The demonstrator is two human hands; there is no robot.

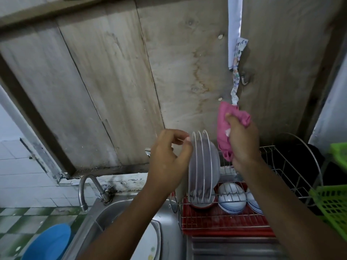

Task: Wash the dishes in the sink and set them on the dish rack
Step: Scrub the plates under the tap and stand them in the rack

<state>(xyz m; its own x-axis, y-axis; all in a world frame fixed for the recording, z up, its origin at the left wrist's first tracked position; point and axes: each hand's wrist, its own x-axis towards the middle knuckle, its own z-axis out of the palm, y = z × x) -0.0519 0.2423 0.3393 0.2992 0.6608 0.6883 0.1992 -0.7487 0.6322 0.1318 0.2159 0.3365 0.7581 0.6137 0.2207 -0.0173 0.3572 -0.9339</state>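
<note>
Three white plates [203, 166] stand upright on edge at the left end of the wire dish rack [285, 166]. My left hand [169, 156] hovers just left of them, fingers curled, its fingertips at the rim of the nearest plate. My right hand [242, 141] is raised above the rack, closed on a crumpled pink cloth [224, 128]. White bowls [231, 197] lie upside down on the rack's lower level over a red tray [225, 222]. In the steel sink [112, 212] at bottom left lies a white plate [148, 244].
A curved steel tap [88, 186] stands at the sink's back edge. A blue basin [48, 243] sits on the checkered floor at bottom left. Green plastic baskets [332, 207] crowd the right edge. A wooden board wall [150, 72] rises behind everything.
</note>
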